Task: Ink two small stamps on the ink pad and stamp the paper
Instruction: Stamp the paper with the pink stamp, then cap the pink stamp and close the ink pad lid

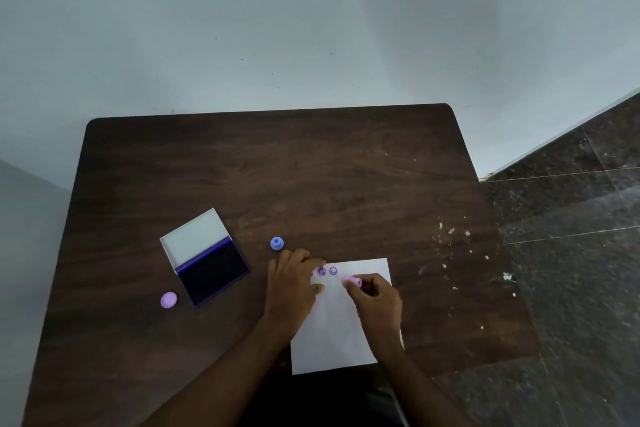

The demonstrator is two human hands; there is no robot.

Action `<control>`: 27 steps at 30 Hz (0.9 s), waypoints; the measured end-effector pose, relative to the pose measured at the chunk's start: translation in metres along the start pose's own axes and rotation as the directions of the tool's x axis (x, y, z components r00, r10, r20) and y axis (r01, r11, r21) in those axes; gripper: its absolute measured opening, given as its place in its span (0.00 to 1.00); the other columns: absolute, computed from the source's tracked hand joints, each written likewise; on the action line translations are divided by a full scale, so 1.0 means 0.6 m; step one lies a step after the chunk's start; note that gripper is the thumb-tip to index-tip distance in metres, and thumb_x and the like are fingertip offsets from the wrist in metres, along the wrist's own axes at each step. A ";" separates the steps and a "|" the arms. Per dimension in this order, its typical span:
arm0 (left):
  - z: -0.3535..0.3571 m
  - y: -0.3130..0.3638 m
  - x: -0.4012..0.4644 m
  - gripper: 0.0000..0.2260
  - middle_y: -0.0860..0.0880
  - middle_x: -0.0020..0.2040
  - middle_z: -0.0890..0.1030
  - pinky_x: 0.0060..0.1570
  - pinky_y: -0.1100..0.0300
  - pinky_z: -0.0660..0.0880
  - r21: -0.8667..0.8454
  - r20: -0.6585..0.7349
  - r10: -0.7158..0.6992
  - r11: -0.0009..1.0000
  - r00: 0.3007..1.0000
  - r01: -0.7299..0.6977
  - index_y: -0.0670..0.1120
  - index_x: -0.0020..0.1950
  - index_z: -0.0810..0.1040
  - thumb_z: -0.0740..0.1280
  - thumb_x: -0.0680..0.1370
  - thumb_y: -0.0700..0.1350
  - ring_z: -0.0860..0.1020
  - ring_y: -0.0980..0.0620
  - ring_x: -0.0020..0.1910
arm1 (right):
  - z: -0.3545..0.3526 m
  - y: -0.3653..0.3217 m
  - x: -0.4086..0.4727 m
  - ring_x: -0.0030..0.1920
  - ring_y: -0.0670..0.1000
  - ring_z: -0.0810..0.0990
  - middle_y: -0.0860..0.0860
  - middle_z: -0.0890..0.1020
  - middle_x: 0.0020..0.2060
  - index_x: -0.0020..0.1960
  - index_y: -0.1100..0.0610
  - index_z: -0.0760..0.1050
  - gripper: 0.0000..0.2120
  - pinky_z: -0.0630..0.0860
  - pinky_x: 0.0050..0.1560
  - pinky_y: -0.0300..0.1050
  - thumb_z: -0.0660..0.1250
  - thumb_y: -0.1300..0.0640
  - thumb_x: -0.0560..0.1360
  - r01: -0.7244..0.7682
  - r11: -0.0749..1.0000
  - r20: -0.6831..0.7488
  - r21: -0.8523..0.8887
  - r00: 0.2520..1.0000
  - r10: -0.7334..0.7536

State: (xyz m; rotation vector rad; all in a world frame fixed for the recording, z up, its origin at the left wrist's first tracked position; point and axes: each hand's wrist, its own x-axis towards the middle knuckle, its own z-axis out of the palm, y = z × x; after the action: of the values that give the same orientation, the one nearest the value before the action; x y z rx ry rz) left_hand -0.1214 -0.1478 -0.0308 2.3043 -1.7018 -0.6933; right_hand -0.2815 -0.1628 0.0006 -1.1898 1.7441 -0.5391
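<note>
Right hand [375,298]: closed around a pink stamp [352,281], pinched at the fingertips and tipped on its side, face toward the left, just over the paper [332,329]. Whether the face touches the sheet I cannot tell.
Left hand [294,282]: flat and spread, grasping nothing, fingers pressed on the paper's far left corner; I judge it is there to stop the sheet sliding under the stamping.
Paper: white, lying on the near right part of the worktop [311,177], close to the person so both hands reach it easily.
Prints [327,270]: two purple round marks show clearly in a row along the far edge, with perhaps another half hidden by the left fingers. The pink stamp sits just right of and nearer than the last one, likely aiming for the next free spot.
Ink pad [213,272]: open on the left, lid folded back on the far side, dark pad exposed within reach for re-inking.
Blue stamp [276,243]: upright on the worktop, between pad and paper, untouched.
Pink cap [168,299]: a round lilac piece left of the pad, probably the stamp's cover, parked out of the way.
Progress: stamping looks well under way.
</note>
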 end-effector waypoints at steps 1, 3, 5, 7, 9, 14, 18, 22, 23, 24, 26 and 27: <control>-0.001 -0.001 -0.002 0.22 0.56 0.60 0.79 0.57 0.62 0.61 -0.019 -0.006 -0.003 1.000 1.000 0.003 0.57 0.61 0.78 0.73 0.69 0.59 0.74 0.54 0.56 | 0.000 -0.002 0.000 0.39 0.47 0.83 0.43 0.85 0.41 0.45 0.52 0.82 0.07 0.76 0.38 0.32 0.73 0.49 0.72 -0.023 0.999 0.032 0.023 0.999 0.022; -0.006 -0.003 -0.010 0.22 0.56 0.60 0.79 0.58 0.61 0.63 -0.067 -0.022 -0.029 0.997 0.999 0.028 0.56 0.61 0.78 0.72 0.69 0.61 0.75 0.54 0.57 | 0.002 -0.008 -0.002 0.38 0.49 0.84 0.45 0.86 0.42 0.48 0.53 0.83 0.09 0.77 0.36 0.32 0.74 0.49 0.71 -0.061 0.994 0.091 0.095 0.994 0.052; -0.009 -0.009 -0.020 0.21 0.56 0.58 0.80 0.57 0.61 0.65 -0.117 -0.051 -0.065 0.991 0.997 0.059 0.55 0.60 0.78 0.71 0.69 0.62 0.76 0.54 0.55 | 0.007 -0.016 -0.004 0.37 0.50 0.85 0.46 0.87 0.42 0.49 0.53 0.84 0.10 0.80 0.37 0.35 0.74 0.50 0.71 -0.087 0.980 0.142 0.181 0.988 0.061; -0.018 -0.021 -0.030 0.20 0.55 0.58 0.81 0.57 0.61 0.65 -0.179 -0.053 -0.144 0.975 0.988 0.132 0.55 0.59 0.78 0.70 0.70 0.62 0.76 0.54 0.55 | 0.017 -0.026 -0.007 0.39 0.51 0.85 0.48 0.87 0.42 0.50 0.54 0.84 0.10 0.82 0.41 0.39 0.73 0.51 0.72 -0.118 0.961 0.165 0.250 0.983 0.078; -0.029 -0.039 -0.041 0.21 0.54 0.61 0.79 0.61 0.58 0.66 -0.228 0.017 -0.221 0.949 0.975 0.219 0.55 0.61 0.76 0.68 0.72 0.62 0.75 0.54 0.58 | 0.029 -0.038 -0.008 0.40 0.54 0.85 0.53 0.87 0.41 0.48 0.56 0.84 0.08 0.82 0.43 0.43 0.72 0.54 0.73 -0.185 0.924 0.190 0.333 0.974 0.127; -0.053 -0.101 -0.086 0.15 0.48 0.62 0.77 0.61 0.58 0.66 -0.323 -0.058 -0.347 0.894 0.936 0.312 0.50 0.62 0.75 0.69 0.76 0.51 0.74 0.51 0.59 | 0.061 -0.075 -0.022 0.41 0.56 0.84 0.59 0.86 0.43 0.49 0.60 0.84 0.07 0.83 0.44 0.47 0.72 0.59 0.73 -0.294 0.824 0.396 0.485 0.914 0.093; -0.090 -0.138 -0.114 0.13 0.50 0.59 0.80 0.60 0.59 0.68 -0.361 -0.177 -0.372 0.886 0.911 0.292 0.50 0.61 0.78 0.67 0.77 0.50 0.76 0.53 0.58 | 0.091 -0.100 -0.036 0.42 0.57 0.85 0.61 0.86 0.45 0.51 0.62 0.83 0.07 0.83 0.43 0.47 0.71 0.61 0.73 -0.336 0.795 0.470 0.505 0.880 0.073; -0.122 -0.167 -0.137 0.11 0.52 0.54 0.82 0.56 0.61 0.68 -0.374 -0.322 -0.372 0.895 0.871 0.244 0.51 0.58 0.80 0.70 0.76 0.48 0.78 0.55 0.53 | 0.123 -0.124 -0.047 0.40 0.57 0.83 0.63 0.84 0.44 0.50 0.64 0.83 0.08 0.82 0.40 0.47 0.70 0.62 0.74 -0.370 0.785 0.533 0.498 0.844 0.060; -0.128 -0.177 -0.143 0.11 0.53 0.54 0.82 0.55 0.62 0.68 -0.364 -0.342 -0.375 0.898 0.862 0.246 0.51 0.57 0.81 0.70 0.75 0.49 0.78 0.56 0.52 | 0.133 -0.129 -0.050 0.39 0.56 0.82 0.63 0.84 0.43 0.50 0.64 0.82 0.08 0.82 0.40 0.47 0.69 0.62 0.74 -0.381 0.781 0.548 0.495 0.835 0.060; -0.132 -0.186 -0.146 0.11 0.53 0.54 0.82 0.55 0.60 0.69 -0.357 -0.350 -0.382 0.899 0.855 0.255 0.51 0.57 0.81 0.70 0.75 0.49 0.78 0.55 0.52 | 0.141 -0.134 -0.053 0.39 0.56 0.82 0.62 0.84 0.42 0.50 0.64 0.83 0.08 0.82 0.40 0.47 0.69 0.62 0.74 -0.390 0.778 0.558 0.492 0.827 0.062; -0.136 -0.212 -0.155 0.12 0.51 0.54 0.82 0.55 0.56 0.72 -0.364 -0.351 -0.422 0.884 0.836 0.294 0.50 0.57 0.81 0.70 0.75 0.49 0.77 0.53 0.53 | 0.163 -0.145 -0.060 0.38 0.55 0.83 0.61 0.84 0.41 0.50 0.64 0.83 0.08 0.82 0.39 0.46 0.69 0.61 0.74 -0.403 0.787 0.578 0.467 0.813 0.073; -0.135 -0.227 -0.160 0.12 0.51 0.55 0.81 0.56 0.56 0.72 -0.374 -0.348 -0.449 0.871 0.823 0.317 0.49 0.58 0.80 0.70 0.75 0.49 0.77 0.52 0.53 | 0.175 -0.150 -0.064 0.38 0.55 0.83 0.61 0.84 0.41 0.49 0.64 0.83 0.08 0.82 0.39 0.46 0.69 0.61 0.75 -0.409 0.791 0.588 0.454 0.805 0.078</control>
State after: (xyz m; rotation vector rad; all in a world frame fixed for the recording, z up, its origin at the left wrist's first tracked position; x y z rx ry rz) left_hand 0.0108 -0.0233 0.0072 2.3687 -0.8733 -0.4233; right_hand -0.1430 -0.1534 0.0360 -0.5763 1.1010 -0.4471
